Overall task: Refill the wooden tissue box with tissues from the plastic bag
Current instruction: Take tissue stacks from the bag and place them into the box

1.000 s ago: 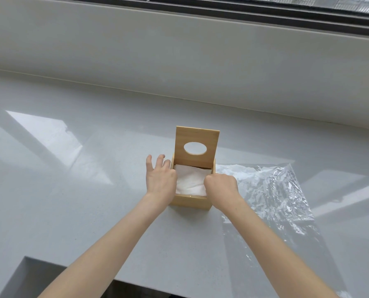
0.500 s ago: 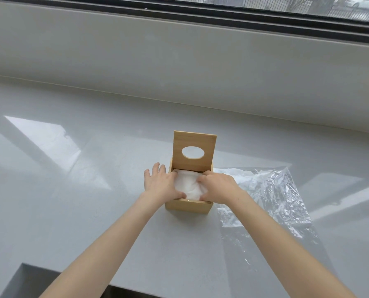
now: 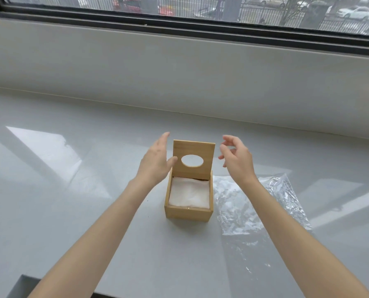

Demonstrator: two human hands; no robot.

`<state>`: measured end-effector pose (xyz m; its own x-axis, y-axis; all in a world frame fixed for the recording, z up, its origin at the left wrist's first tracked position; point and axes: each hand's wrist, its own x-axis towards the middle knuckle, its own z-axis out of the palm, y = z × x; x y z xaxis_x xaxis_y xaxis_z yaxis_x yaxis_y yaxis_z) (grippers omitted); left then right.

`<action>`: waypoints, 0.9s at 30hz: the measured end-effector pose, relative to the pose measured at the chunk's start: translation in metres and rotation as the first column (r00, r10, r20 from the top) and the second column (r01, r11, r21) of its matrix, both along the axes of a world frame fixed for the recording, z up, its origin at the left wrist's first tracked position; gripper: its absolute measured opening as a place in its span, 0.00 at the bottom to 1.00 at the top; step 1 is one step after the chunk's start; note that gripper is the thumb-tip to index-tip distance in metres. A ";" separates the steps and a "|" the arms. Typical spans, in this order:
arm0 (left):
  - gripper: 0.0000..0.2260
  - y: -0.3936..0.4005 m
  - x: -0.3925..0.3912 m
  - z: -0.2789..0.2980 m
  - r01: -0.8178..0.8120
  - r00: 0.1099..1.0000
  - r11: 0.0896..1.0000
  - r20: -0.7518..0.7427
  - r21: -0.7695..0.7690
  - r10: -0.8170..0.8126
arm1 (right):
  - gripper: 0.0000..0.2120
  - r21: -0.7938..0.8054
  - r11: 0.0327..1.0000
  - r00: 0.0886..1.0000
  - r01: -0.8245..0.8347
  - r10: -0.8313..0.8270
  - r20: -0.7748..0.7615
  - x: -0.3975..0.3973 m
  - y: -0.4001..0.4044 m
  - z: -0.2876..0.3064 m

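The wooden tissue box (image 3: 188,213) stands on the grey counter, its hinged lid (image 3: 209,166) upright with an oval hole in it. White tissues (image 3: 189,193) fill the inside of the box. The clear plastic bag (image 3: 254,203) lies flat and crumpled just right of the box. My left hand (image 3: 155,161) is raised at the lid's left edge, fingers spread, thumb near the lid. My right hand (image 3: 236,158) hovers right of the lid, fingers loosely curled and apart. Neither hand holds anything.
The grey counter (image 3: 72,201) runs to a low wall and a window at the back. A dark cut-out (image 3: 22,287) in the counter's front edge sits at the lower left.
Both hands have lifted out of the box, where they pressed on the tissues, and now flank the upright lid. The camera tilted up, showing the window.
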<state>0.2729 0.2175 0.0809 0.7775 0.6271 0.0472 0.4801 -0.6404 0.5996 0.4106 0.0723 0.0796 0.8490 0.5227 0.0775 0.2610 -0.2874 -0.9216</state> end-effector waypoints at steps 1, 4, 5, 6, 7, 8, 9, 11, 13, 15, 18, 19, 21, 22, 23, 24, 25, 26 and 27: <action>0.28 -0.001 0.002 0.000 0.037 0.999 0.997 -0.013 0.068 -0.036 | 0.14 -0.012 0.999 0.999 -0.042 0.042 0.009 0.000 0.002 0.000; 0.25 -0.002 0.009 -0.001 0.070 0.997 0.976 0.002 0.206 -0.072 | 0.14 -0.088 0.991 0.988 -0.100 0.109 0.111 -0.002 0.006 0.000; 0.24 -0.002 0.011 0.000 0.064 0.997 0.972 0.021 0.225 -0.071 | 0.14 -0.101 0.990 0.985 -0.097 0.110 0.134 -0.002 0.008 0.000; 0.22 -0.002 0.014 0.001 0.059 0.997 0.969 0.033 0.239 -0.069 | 0.15 -0.115 0.988 0.983 -0.100 0.116 0.141 -0.001 0.009 0.000; 0.21 -0.001 0.016 0.002 0.059 0.997 0.966 0.032 0.252 -0.069 | 0.16 -0.136 0.985 0.982 -0.108 0.127 0.140 0.000 0.010 0.000; 0.19 0.000 0.018 0.003 0.065 0.997 0.963 0.017 0.263 -0.072 | 0.17 -0.165 0.979 0.980 -0.121 0.144 0.137 0.000 0.012 0.000; 0.18 0.001 0.021 0.004 0.073 0.997 0.960 -0.001 0.269 -0.075 | 0.17 -0.191 0.973 0.978 -0.133 0.160 0.136 0.000 0.014 0.000; 0.15 0.004 0.025 0.005 0.077 0.997 0.962 -0.015 0.261 -0.076 | 0.15 -0.211 0.969 0.974 -0.130 0.164 0.154 0.000 0.017 -0.001; 0.13 0.007 0.028 0.008 0.066 0.998 0.969 -0.001 0.239 -0.067 | 0.13 -0.198 0.976 0.977 -0.092 0.127 0.173 0.000 0.019 -0.001; 0.12 0.008 0.029 0.009 0.059 0.998 0.968 0.002 0.244 -0.061 | 0.11 -0.178 0.983 0.977 -0.054 0.089 0.193 0.000 0.020 -0.001; 0.12 0.007 0.025 0.010 0.067 0.997 0.958 0.009 0.278 -0.073 | 0.09 -0.154 0.987 0.976 -0.041 0.073 0.205 -0.001 0.017 0.001; 0.11 0.006 0.022 0.009 0.068 0.997 0.956 0.024 0.284 -0.078 | 0.09 -0.153 0.987 0.974 -0.047 0.079 0.211 -0.002 0.016 0.001; 0.10 0.005 0.017 0.007 0.065 0.994 0.952 0.067 0.300 -0.089 | 0.08 -0.145 0.987 0.970 -0.063 0.095 0.223 -0.004 0.011 0.001; 0.09 0.003 0.014 0.006 0.066 0.991 0.947 0.089 0.314 -0.098 | 0.08 -0.142 0.987 0.968 -0.072 0.104 0.230 -0.006 0.009 0.001; 0.08 0.002 0.010 0.005 0.068 0.988 0.941 0.111 0.332 -0.111 | 0.07 -0.141 0.987 0.965 -0.079 0.112 0.239 -0.008 0.006 0.000; 0.07 0.000 0.007 0.004 0.074 0.983 0.933 0.132 0.352 -0.127 | 0.07 -0.141 0.986 0.963 -0.088 0.121 0.241 -0.010 0.003 0.000; 0.06 -0.002 0.004 0.002 0.080 0.978 0.925 0.152 0.371 -0.146 | 0.07 -0.140 0.985 0.964 -0.098 0.129 0.234 -0.013 0.000 0.000; 0.06 -0.004 0.000 -0.001 0.084 0.971 0.917 0.174 0.390 -0.163 | 0.06 -0.136 0.985 0.967 -0.105 0.133 0.218 -0.015 -0.004 0.000; 0.05 -0.007 -0.004 -0.004 0.084 0.965 0.909 0.193 0.408 -0.175 | 0.05 -0.130 0.985 0.971 -0.110 0.135 0.198 -0.017 -0.008 -0.001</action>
<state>0.2687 0.2110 0.0772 0.7914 0.4157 0.4481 0.2619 -0.8930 0.3660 0.3931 0.0639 0.0785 0.7500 0.6377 0.1754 0.4812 -0.3441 -0.8063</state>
